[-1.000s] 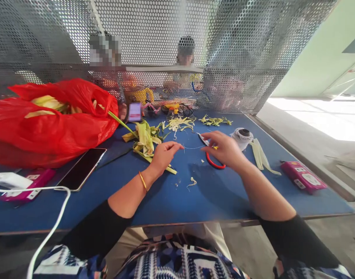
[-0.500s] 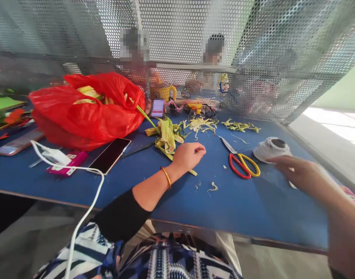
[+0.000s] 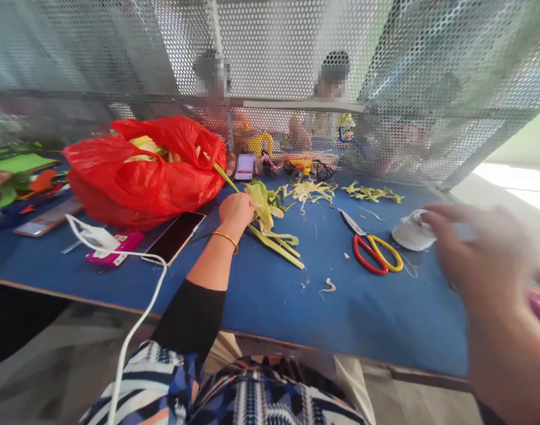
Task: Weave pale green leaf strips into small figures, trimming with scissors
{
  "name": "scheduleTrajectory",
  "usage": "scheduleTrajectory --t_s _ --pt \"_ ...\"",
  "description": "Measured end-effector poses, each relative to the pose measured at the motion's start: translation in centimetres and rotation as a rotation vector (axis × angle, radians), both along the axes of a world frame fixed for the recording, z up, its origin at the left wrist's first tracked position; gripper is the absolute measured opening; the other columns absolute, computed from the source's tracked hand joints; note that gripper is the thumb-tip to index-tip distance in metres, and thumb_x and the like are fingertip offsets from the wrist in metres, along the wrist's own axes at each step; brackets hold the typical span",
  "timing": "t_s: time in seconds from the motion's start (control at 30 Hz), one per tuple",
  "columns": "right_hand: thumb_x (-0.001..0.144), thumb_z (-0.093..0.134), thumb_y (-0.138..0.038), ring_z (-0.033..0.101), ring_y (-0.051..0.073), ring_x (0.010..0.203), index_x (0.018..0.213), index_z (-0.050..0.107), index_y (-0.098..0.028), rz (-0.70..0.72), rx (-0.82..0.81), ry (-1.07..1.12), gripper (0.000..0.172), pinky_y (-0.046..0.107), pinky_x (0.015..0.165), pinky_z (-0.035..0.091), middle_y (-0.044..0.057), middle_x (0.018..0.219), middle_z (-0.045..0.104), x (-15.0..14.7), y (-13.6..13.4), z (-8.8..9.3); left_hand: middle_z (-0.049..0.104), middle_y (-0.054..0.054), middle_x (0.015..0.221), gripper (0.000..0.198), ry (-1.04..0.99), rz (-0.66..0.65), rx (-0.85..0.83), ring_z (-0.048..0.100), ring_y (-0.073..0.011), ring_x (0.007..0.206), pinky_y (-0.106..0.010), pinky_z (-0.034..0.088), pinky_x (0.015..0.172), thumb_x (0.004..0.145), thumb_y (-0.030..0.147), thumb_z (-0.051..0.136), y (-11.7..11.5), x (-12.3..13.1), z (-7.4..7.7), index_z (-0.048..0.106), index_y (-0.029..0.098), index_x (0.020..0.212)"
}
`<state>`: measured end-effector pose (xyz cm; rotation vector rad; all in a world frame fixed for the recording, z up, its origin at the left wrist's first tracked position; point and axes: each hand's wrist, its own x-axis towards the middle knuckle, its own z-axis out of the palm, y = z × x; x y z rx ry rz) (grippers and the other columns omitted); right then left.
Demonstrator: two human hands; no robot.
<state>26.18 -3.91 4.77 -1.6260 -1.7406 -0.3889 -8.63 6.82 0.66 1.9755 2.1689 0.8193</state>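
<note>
A bundle of pale green leaves like corn husk (image 3: 261, 203) lies in the middle of the table, with long strips trailing from it. My left hand (image 3: 237, 211) is closed on the left side of this bundle. At the right stands a spool of white thread (image 3: 412, 233). My right hand (image 3: 486, 254), blurred, has its thumb and forefinger meeting at the spool's upper right edge. Scissors (image 3: 371, 248) with a red and a yellow handle lie partly open between the hands.
A red plastic bag (image 3: 146, 177) of husks stands at the left. Before it are a phone (image 3: 176, 236), a pink box (image 3: 114, 247) and a white cable (image 3: 141, 319). Husk shreds (image 3: 311, 191) lie at the back, under a perforated metal screen (image 3: 278, 65); people sit behind it.
My left hand has moved left and closed on the leaf bundle, turning it. My right hand has shifted from the spool's front to its upper right, and the spool sits at a different tilt.
</note>
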Motion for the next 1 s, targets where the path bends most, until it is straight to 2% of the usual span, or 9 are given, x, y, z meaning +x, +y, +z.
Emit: scheduleTrajectory --t_s 0.1,0.2,0.27,0.43,0.57,0.7,0.77,0.87,1.0 --pt "0.090 0.049 -0.037 0.067 0.031 0.103 0.088 0.070 -0.027 0.210 0.092 -0.050 0.023 0.056 0.106 0.035 0.006 0.091 0.074 -7.0 3.2 -0.4 0.068 -0.010 0.071 0.018 -0.163 0.046 0.208 0.065 -0.0259 0.081 -0.029 0.042 0.068 0.080 0.020 0.061 0.1 0.3 0.3 0.060 0.021 0.062" --pt "0.089 0.051 -0.031 0.055 0.030 0.127 0.097 0.072 -0.026 0.279 0.052 -0.128 0.023 0.054 0.111 0.030 0.006 0.114 0.072 -10.9 6.1 -1.3 0.069 -0.006 0.076 0.011 -0.541 0.027 0.345 0.066 -0.0207 0.080 -0.024 0.044 0.067 0.082 0.019 0.058 0.5 0.3 0.8 0.058 0.021 0.071" --pt "0.088 0.053 -0.028 0.051 0.030 0.131 0.101 0.072 -0.025 0.263 0.026 -0.182 0.024 0.053 0.113 0.027 0.008 0.122 0.070 -11.7 7.3 -2.1 0.071 -0.004 0.084 0.007 -0.838 -0.035 0.404 0.066 -0.0166 0.075 -0.022 0.046 0.064 0.085 0.020 0.054 0.7 0.4 1.0 0.058 0.021 0.079" --pt "0.084 0.055 -0.021 0.067 0.028 0.095 0.087 0.073 -0.023 0.159 -0.215 -0.247 0.019 0.053 0.107 0.034 0.008 0.082 0.074 -9.8 8.1 -3.3 0.072 -0.003 0.089 0.010 -1.276 -0.161 0.345 0.068 -0.0127 0.066 -0.020 0.049 0.058 0.085 0.018 0.055 0.5 1.1 1.8 0.060 0.019 0.093" --pt "0.081 0.060 -0.024 0.059 0.033 0.117 0.111 0.069 -0.022 0.202 -0.049 -0.038 0.032 0.054 0.102 0.039 0.014 0.117 0.070 -9.0 8.0 -3.2 0.074 -0.005 0.088 0.016 -1.428 -0.222 0.256 0.070 -0.0135 0.068 -0.020 0.051 0.059 0.081 0.021 0.063 -0.3 1.7 2.2 0.063 0.017 0.097" --pt "0.089 0.056 -0.036 0.069 0.022 0.090 0.112 0.068 -0.022 0.466 -0.370 0.199 0.029 0.035 0.081 0.050 0.007 0.103 0.075 -12.0 6.6 -3.9 0.074 -0.006 0.089 0.015 -1.551 -0.283 0.164 0.070 -0.0139 0.068 -0.022 0.052 0.062 0.081 0.019 0.064 -0.9 2.9 1.9 0.064 0.015 0.096" --pt "0.086 0.062 -0.038 0.069 0.021 0.083 0.107 0.068 -0.023 0.471 -0.502 0.101 0.027 0.031 0.073 0.048 0.006 0.096 0.076 -14.2 5.5 -4.5 0.074 -0.006 0.090 0.013 -1.562 -0.273 0.144 0.071 -0.0144 0.071 -0.023 0.053 0.065 0.082 0.020 0.063 -1.0 3.3 1.7 0.064 0.015 0.095" --pt "0.086 0.062 -0.031 0.068 0.023 0.085 0.091 0.067 -0.021 0.418 -0.557 -0.220 0.013 0.030 0.071 0.042 0.008 0.092 0.075 -16.1 4.4 -4.9 0.074 -0.005 0.088 0.014 -1.545 -0.240 0.170 0.072 -0.0152 0.075 -0.023 0.054 0.067 0.080 0.022 0.066 -0.8 3.4 1.6 0.064 0.016 0.093" --pt "0.087 0.052 -0.021 0.064 0.018 0.074 0.078 0.064 -0.022 0.494 -0.610 -0.221 0.015 0.027 0.062 0.035 0.004 0.080 0.072 -14.1 5.0 -3.8 0.073 -0.005 0.082 0.013 -1.490 -0.098 0.267 0.070 -0.0138 0.069 -0.021 0.050 0.061 0.076 0.021 0.066 0.3 1.7 1.5 0.063 0.016 0.088"
